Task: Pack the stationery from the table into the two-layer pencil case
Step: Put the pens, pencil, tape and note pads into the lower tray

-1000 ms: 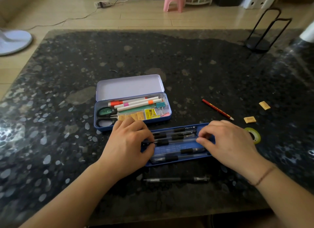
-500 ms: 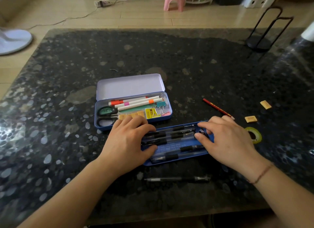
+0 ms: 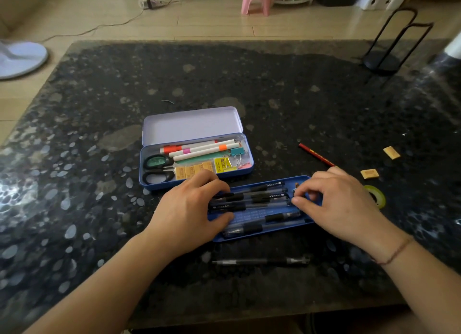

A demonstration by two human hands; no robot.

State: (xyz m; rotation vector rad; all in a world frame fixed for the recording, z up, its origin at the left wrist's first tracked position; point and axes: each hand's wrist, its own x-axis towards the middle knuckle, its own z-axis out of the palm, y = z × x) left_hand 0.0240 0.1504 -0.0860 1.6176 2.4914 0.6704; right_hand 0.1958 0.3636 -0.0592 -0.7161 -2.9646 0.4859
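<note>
Altogether, both hands (image 3: 189, 209) rest on five tray (image 3: 309, 181) pens (image 3: 252, 196).

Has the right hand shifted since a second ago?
Yes. The right hand slid slightly right along the blue tray, uncovering more of its right end.

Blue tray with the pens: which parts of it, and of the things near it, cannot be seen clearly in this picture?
- Left end of the blue tray, head view: under the left hand.
- Pen tips there: hidden by its fingers.
- Small item pinched by the right hand: too small to identify.
- Tape roll: partly behind the right hand.
- Red pencil: tip covered by the knuckles.
- Printing on the tray floor: blurred.
</note>
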